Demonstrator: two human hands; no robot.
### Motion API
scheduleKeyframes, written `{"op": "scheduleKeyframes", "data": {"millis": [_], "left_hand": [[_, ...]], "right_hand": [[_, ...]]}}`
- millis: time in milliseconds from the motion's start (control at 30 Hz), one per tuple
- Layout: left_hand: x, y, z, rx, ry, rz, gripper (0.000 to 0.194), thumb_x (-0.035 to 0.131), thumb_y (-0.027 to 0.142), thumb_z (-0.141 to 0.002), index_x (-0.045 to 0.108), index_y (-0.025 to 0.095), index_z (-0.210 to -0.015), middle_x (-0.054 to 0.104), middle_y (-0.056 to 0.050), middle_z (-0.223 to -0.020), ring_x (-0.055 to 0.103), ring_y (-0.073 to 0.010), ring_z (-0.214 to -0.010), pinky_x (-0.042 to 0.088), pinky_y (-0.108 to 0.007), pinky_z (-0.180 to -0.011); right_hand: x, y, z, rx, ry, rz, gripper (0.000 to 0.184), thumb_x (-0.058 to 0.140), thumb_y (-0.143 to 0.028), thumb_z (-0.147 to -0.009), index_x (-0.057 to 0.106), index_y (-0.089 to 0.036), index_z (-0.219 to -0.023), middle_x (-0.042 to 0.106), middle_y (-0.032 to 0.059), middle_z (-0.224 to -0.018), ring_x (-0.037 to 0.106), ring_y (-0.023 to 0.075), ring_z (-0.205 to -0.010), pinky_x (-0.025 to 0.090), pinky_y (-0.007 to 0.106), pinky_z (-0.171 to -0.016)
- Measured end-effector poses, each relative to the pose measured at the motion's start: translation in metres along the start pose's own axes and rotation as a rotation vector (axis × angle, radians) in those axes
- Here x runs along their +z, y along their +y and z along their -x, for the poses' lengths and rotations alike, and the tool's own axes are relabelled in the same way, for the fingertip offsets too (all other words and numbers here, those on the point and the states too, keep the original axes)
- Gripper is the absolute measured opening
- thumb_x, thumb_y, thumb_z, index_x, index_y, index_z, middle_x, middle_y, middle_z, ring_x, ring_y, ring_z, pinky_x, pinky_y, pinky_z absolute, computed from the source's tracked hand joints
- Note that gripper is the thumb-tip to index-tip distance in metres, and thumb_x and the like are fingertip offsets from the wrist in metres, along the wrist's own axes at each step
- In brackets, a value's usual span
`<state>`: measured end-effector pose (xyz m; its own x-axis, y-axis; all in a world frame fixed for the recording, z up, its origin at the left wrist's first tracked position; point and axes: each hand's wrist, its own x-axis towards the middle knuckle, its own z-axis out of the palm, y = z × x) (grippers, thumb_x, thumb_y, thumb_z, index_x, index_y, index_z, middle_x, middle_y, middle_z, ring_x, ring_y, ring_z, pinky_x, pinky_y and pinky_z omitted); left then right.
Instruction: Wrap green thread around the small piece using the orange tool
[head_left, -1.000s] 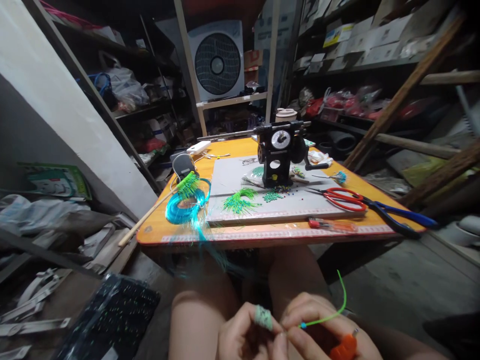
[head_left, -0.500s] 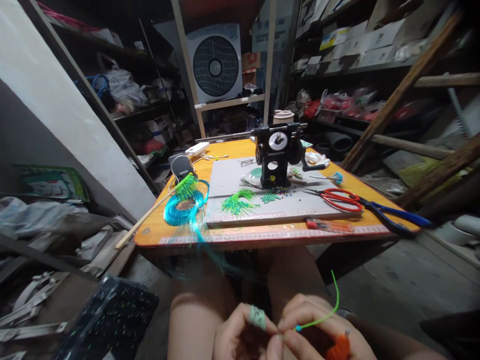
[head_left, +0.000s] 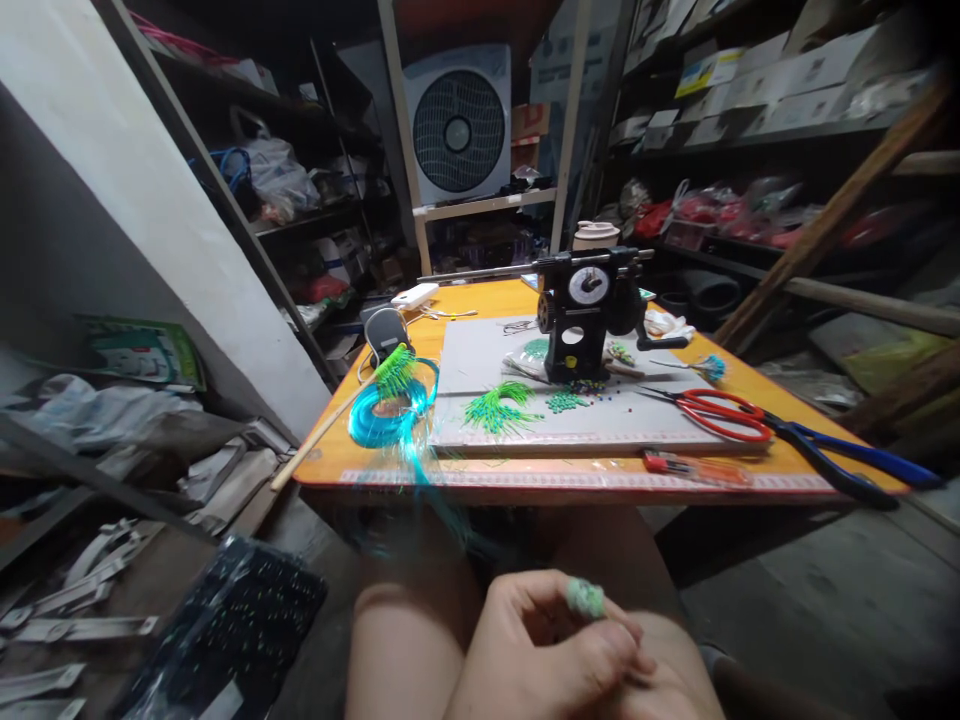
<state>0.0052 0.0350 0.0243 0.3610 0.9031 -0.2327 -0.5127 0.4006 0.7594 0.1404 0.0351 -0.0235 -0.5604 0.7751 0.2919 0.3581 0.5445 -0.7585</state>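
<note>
A green wrap (head_left: 585,597) sits on one fingertip of the left hand (head_left: 551,655), low in front of the orange surface (head_left: 487,470). Its fingers curl together over the right hand (head_left: 679,690), whose fingers are hidden. Beyond, a black winder (head_left: 581,315) shows a dial, its writing unreadable; red scissors (head_left: 720,412) lie right of it.

I log: left hand (head_left: 540,655) curled over my lap, a green-wrapped fingertip (head_left: 586,598) raised; the other hand mostly hidden beneath it. Orange surface (head_left: 480,468) carries a grey board (head_left: 600,420), black dial-faced winding machine (head_left: 586,310), red-handled scissors (head_left: 720,412), blue-handled pliers (head_left: 855,465), coiled turquoise line (head_left: 390,415).
</note>
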Motion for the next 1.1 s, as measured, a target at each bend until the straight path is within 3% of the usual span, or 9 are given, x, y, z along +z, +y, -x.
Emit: {"op": "scheduleKeyframes", "data": {"millis": [100,200,300,400,533,667,900,1000,1100], "left_hand": [[-0.002,0.006,-0.002,0.093,0.053,0.079,0.026,0.092,0.035,-0.059,0.078,0.014,-0.063,0.071,-0.002,-0.06,0.061,-0.0074,-0.057,0.047,-0.015,-0.057],[-0.008,0.012,-0.001,0.185,0.229,0.047,0.026,0.095,0.035,-0.051,0.08,0.018,-0.065,0.072,0.0,-0.058,0.061,-0.0053,-0.055,0.046,-0.012,-0.057],[-0.014,0.013,-0.001,0.212,0.335,0.016,0.031,0.096,0.035,-0.046,0.08,0.019,-0.066,0.072,0.001,-0.055,0.061,-0.0039,-0.052,0.044,-0.009,-0.054],[-0.019,0.007,-0.002,0.229,0.335,0.015,0.033,0.095,0.04,-0.045,0.076,0.017,-0.058,0.069,0.001,-0.052,0.06,-0.0035,-0.049,0.042,-0.009,-0.051],[-0.026,0.0,-0.003,0.257,0.335,-0.021,0.035,0.093,0.044,-0.049,0.075,0.015,-0.059,0.07,-0.001,-0.054,0.062,-0.006,-0.05,0.044,-0.012,-0.053],[-0.031,0.001,-0.003,0.254,0.325,-0.057,0.039,0.091,0.046,-0.054,0.071,0.013,-0.059,0.068,-0.002,-0.056,0.06,-0.009,-0.053,0.045,-0.018,-0.056],[-0.034,-0.002,-0.004,0.204,0.249,-0.123,0.05,0.083,0.056,-0.062,0.055,0.016,-0.058,0.055,0.002,-0.052,0.049,-0.0099,-0.052,0.037,-0.021,-0.054],[-0.036,-0.006,-0.004,0.184,0.171,-0.116,0.05,0.08,0.057,-0.067,0.051,0.016,-0.061,0.053,0.002,-0.054,0.046,-0.009,-0.053,0.034,-0.021,-0.054],[-0.037,-0.009,-0.003,0.163,0.057,-0.115,0.048,0.078,0.055,-0.07,0.051,0.016,-0.064,0.051,0.001,-0.057,0.043,-0.0088,-0.054,0.031,-0.021,-0.054]], "right_hand": [[-0.019,-0.006,-0.007,-0.004,0.008,0.09,0.021,0.057,-0.037,-0.095,0.065,-0.021,-0.106,0.067,0.0045,-0.107,0.066,0.017,-0.086,0.057,0.031,-0.073],[-0.055,-0.003,-0.03,0.01,0.047,0.195,0.022,0.058,-0.035,-0.095,0.064,-0.017,-0.105,0.067,0.0044,-0.099,0.065,0.0157,-0.082,0.056,0.033,-0.072],[-0.092,0.022,-0.07,0.09,0.238,0.378,0.017,0.05,-0.025,-0.097,0.066,-0.018,-0.094,0.066,0.0043,-0.092,0.062,0.0174,-0.084,0.052,0.037,-0.077],[-0.112,0.052,-0.11,0.123,0.301,0.537,0.014,0.058,-0.029,-0.094,0.065,-0.017,-0.095,0.065,0.0038,-0.097,0.062,0.0164,-0.084,0.052,0.037,-0.078],[-0.114,0.066,-0.138,0.111,0.218,0.622,0.015,0.059,-0.031,-0.095,0.065,-0.017,-0.098,0.067,0.0036,-0.098,0.064,0.0147,-0.081,0.055,0.033,-0.074],[-0.11,0.061,-0.138,0.12,0.186,0.692,0.017,0.058,-0.031,-0.095,0.065,-0.016,-0.095,0.067,0.0026,-0.093,0.064,0.0143,-0.078,0.055,0.033,-0.073],[-0.11,0.053,-0.115,0.102,0.268,0.695,0.014,0.056,-0.028,-0.095,0.064,-0.016,-0.092,0.064,0.0029,-0.094,0.061,0.0155,-0.079,0.051,0.035,-0.074],[-0.107,0.033,-0.098,0.095,0.394,0.582,0.017,0.05,-0.028,-0.095,0.063,-0.018,-0.094,0.066,0.0072,-0.095,0.061,0.0217,-0.085,0.048,0.038,-0.076],[-0.092,0.006,-0.074,0.118,0.367,0.383,0.021,0.052,-0.037,-0.093,0.066,-0.021,-0.09,0.07,0.0066,-0.085,0.066,0.0223,-0.076,0.05,0.033,-0.067]]}}
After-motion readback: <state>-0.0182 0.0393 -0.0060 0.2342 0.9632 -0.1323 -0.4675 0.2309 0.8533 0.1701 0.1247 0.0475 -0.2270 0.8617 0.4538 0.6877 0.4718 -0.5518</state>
